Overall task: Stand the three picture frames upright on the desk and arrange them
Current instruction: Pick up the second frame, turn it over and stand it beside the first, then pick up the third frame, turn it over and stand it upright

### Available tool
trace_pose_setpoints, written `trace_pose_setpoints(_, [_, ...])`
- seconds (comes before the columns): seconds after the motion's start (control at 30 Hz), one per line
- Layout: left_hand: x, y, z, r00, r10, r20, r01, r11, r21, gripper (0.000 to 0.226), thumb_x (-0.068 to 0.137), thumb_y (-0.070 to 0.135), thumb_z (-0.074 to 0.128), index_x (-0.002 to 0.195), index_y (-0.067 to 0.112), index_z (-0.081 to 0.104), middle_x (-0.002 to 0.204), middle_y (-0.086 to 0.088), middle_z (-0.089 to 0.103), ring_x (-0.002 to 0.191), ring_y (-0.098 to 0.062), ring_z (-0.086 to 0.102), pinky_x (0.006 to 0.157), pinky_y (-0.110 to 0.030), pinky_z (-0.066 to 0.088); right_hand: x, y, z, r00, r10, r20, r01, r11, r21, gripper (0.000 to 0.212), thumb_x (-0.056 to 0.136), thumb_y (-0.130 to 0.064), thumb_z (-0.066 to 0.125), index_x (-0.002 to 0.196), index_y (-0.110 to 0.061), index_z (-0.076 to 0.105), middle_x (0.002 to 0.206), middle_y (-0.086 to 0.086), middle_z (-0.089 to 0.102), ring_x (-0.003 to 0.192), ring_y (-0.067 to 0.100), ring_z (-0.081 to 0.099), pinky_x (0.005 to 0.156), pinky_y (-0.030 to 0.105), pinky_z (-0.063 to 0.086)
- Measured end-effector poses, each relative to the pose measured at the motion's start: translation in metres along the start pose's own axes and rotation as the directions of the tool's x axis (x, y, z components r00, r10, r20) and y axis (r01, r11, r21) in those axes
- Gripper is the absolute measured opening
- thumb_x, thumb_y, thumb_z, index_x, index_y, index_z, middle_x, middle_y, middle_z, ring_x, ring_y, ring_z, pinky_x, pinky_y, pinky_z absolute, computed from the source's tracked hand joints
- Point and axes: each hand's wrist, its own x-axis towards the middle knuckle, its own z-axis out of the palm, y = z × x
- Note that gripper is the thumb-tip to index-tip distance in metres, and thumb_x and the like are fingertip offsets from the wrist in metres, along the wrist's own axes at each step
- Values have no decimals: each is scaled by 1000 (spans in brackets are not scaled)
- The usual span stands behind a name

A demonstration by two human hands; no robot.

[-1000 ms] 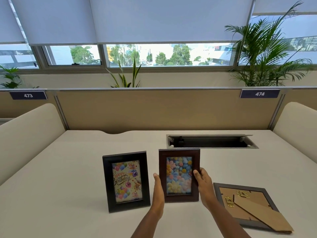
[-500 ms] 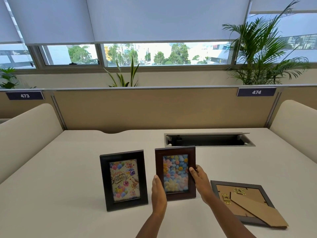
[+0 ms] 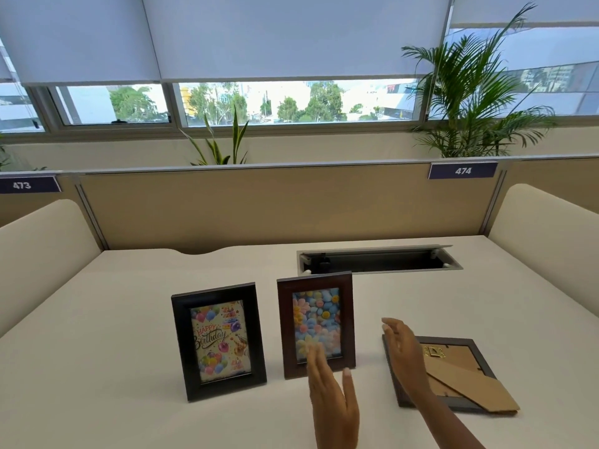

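Cream desk [image 3: 97,367] beneath blinds [image 3: 291,34], beside potted palm [image 3: 470,102].

Two upright frames [image 3: 218,341] [image 3: 316,325] left of face-down frame [image 3: 453,374]

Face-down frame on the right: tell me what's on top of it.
On the face-down frame lies its cardboard stand, folded flat, with gold clips near the far edge. The right hand covers its left side. Its picture faces the desk, unseen.
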Motion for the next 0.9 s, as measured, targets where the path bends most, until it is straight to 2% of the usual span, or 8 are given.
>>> trace_pose_setpoints(0.07, [-8,4,9,985,33,170,-43,997,58,55,96,25,41,143,14,16,157,-4,7,144,-16,17,117,-28,22,2,13,-20,996,27,-83,-36,993,-110,23,94,-5,45,111,2,58,113,22,62,105,34,57,88,34,44])
trace_pose_setpoints(0.13, [-10,10,18,944,-14,330,-29,992,126,54,97,39,27,145,19,13,158,2,6,144,-12,13,118,-25,18,5,27,-40,987,82,-139,-115,961,-250,25,92,-2,45,113,2,58,117,25,60,108,36,54,92,42,43])
trace_pose_setpoints(0.27, [-6,24,35,822,-151,550,57,981,185,52,100,34,28,146,17,14,156,-1,16,143,-17,19,117,-31,20,10,46,-73,917,347,-198,-393,697,-599,31,89,-11,45,118,-5,54,127,19,52,120,35,43,104,54,30])
trace_pose_setpoints(0.37, [4,30,47,774,-158,613,44,979,197,51,100,29,28,146,13,16,154,-6,24,140,-20,24,115,-31,23,12,52,-88,792,546,-274,-597,598,-536,37,91,-23,43,125,-11,46,137,19,40,130,36,30,110,63,10])
trace_pose_setpoints(0.47, [12,37,58,740,-187,646,107,981,162,49,100,25,30,145,8,19,148,-13,35,135,-26,35,113,-34,30,12,55,-94,735,636,-235,-647,554,-524,45,92,-30,39,133,-12,36,138,21,36,128,37,30,110,59,16])
trace_pose_setpoints(0.6, [22,45,68,726,-269,633,304,951,56,48,94,11,36,141,7,27,143,-14,42,129,-27,42,109,-32,37,13,53,-93,746,632,-213,-626,555,-548,45,92,-32,38,133,-13,36,135,20,38,125,35,34,106,52,26])
trace_pose_setpoints(0.73, [31,48,71,667,-386,638,550,832,-71,55,93,4,40,143,5,17,150,-14,27,136,-29,30,111,-34,30,15,48,-96,727,661,-183,-649,575,-498,43,91,-28,39,132,-17,38,134,22,37,125,36,31,105,53,25])
trace_pose_setpoints(0.9, [33,51,75,636,-456,623,683,709,-177,52,90,-1,43,138,0,25,143,-21,38,126,-30,42,109,-42,34,15,50,-105,746,650,-141,-634,630,-449,43,90,-24,38,133,-20,39,133,22,39,124,37,32,106,50,26])
